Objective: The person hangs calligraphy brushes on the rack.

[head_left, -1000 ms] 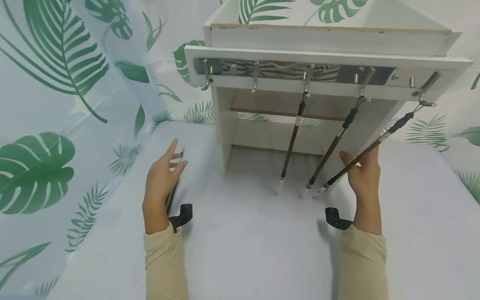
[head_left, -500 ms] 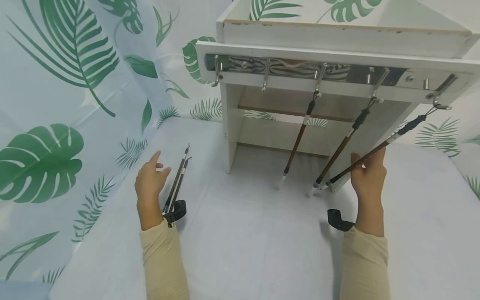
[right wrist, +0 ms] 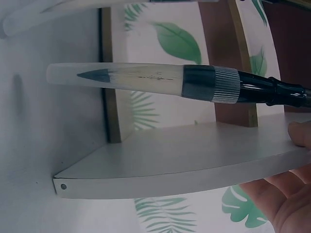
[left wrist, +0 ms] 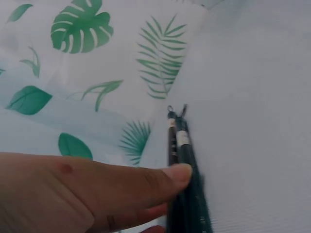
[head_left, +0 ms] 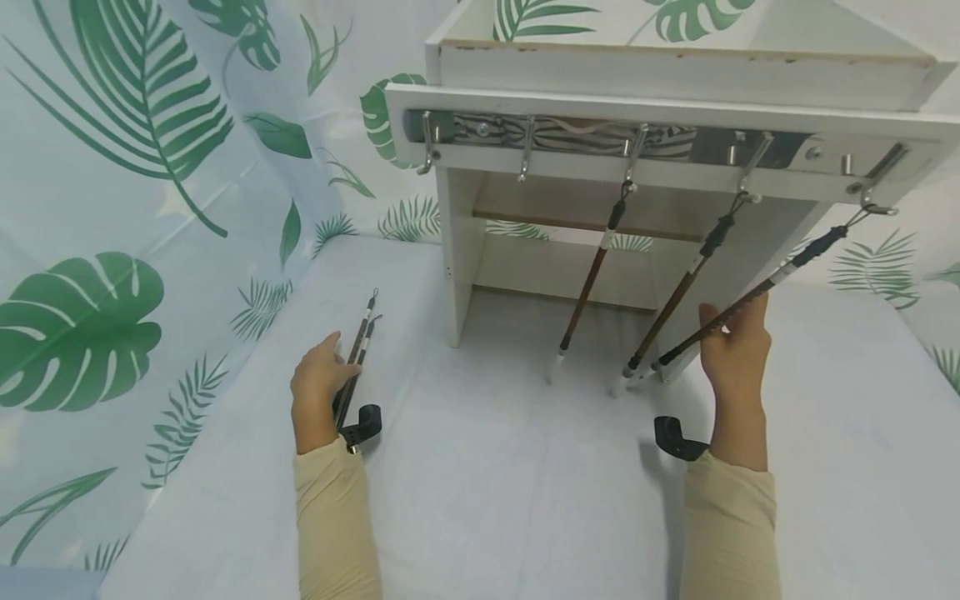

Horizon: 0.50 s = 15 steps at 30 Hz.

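Observation:
Two writing brushes (head_left: pixel 363 340) lie side by side on the table at the left. My left hand (head_left: pixel 318 379) is at them; in the left wrist view its thumb (left wrist: pixel 160 182) lies over the brushes' shafts (left wrist: pixel 187 150), and its other fingers are mostly hidden. My right hand (head_left: pixel 738 354) holds the side panel (right wrist: pixel 194 179) of a white cabinet, thumb inside and fingers outside. Three brushes hang by loops from hooks: one left (head_left: pixel 592 279), one middle (head_left: pixel 678 300), one right (head_left: pixel 757 292). Clear caps cover their tips, one showing a dark brush tip (right wrist: pixel 95 75).
The white cabinet (head_left: pixel 457 275) stands at the back, with a hook rail (head_left: pixel 562 137) across its front. Two hooks (head_left: pixel 427 146) on the left bear nothing. A pale cloth (head_left: pixel 465 500) covers the table, and leaf-patterned sheets (head_left: pixel 112 208) form the walls.
My left hand first drew back left, uncovering the two brushes on the table, then came down to them. My right hand has stayed on the cabinet panel. The head view has shifted slightly.

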Tool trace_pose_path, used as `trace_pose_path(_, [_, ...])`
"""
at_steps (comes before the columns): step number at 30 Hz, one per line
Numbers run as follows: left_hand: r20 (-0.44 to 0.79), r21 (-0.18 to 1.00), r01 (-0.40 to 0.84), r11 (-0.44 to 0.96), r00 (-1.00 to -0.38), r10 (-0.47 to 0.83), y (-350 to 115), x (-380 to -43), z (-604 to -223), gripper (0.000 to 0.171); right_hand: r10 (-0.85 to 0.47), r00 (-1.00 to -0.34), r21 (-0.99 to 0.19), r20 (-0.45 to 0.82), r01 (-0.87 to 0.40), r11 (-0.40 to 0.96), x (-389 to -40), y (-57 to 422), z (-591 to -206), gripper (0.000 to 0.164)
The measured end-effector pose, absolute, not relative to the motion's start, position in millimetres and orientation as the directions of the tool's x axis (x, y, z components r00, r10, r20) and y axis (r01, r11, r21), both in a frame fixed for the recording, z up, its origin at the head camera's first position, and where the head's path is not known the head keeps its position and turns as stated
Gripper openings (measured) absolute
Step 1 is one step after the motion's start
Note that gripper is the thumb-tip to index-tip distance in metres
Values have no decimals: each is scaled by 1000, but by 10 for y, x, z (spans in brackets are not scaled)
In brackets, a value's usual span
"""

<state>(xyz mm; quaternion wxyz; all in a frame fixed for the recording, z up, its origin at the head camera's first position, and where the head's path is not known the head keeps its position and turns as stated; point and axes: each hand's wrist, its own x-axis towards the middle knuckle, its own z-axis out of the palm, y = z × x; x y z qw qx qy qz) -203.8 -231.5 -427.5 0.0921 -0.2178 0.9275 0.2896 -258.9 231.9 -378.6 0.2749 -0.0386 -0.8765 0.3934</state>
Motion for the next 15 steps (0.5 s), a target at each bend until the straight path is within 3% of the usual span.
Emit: trace_pose_path(15, [-329, 499, -496, 710, -867, -374, -2262, -2061, -4287, 57, 290, -856, -724, 428, -132, 677, -2569, 2310, -3754, 54])
